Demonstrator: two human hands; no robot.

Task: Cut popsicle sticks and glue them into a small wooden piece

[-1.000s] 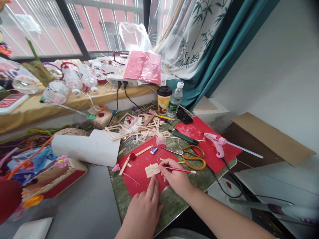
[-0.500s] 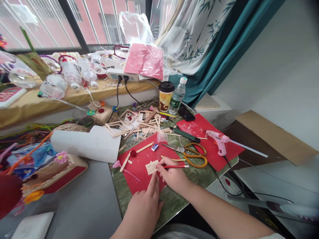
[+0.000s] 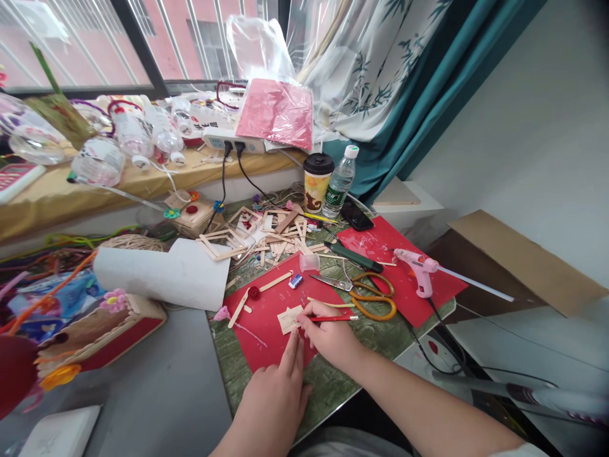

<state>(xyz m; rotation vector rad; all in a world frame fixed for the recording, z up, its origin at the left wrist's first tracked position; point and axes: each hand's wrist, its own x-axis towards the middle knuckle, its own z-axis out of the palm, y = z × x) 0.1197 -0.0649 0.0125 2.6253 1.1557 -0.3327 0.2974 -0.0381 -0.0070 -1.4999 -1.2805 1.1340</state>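
Note:
A small pale wooden piece [image 3: 287, 320] with faint marks lies on a red sheet [image 3: 257, 350]. My right hand [image 3: 329, 331] is closed round a red pencil [image 3: 343, 318], its tip hidden at the piece's right edge. My left hand [image 3: 280, 393] rests flat with its fingers stretched forward, the fingertips at the piece's lower edge. Above them on the sheet are craft sticks with a dark red pompom [image 3: 254, 292] and a blue and white eraser [image 3: 295, 281]. Scissors with orange handles [image 3: 375, 296] lie to the right of the pencil.
A pink glue gun [image 3: 419, 270] lies on a second red sheet [image 3: 380, 244]. Behind are loose wooden sticks [image 3: 285, 241], a paper cup [image 3: 316, 184], a water bottle [image 3: 340, 181] and a phone [image 3: 356, 216]. White paper [image 3: 162, 273] and a decorated box [image 3: 104, 330] are at left.
The view has shifted very slightly. Both hands and the wooden piece hold nearly the same places, and the pencil's far end has moved slightly left.

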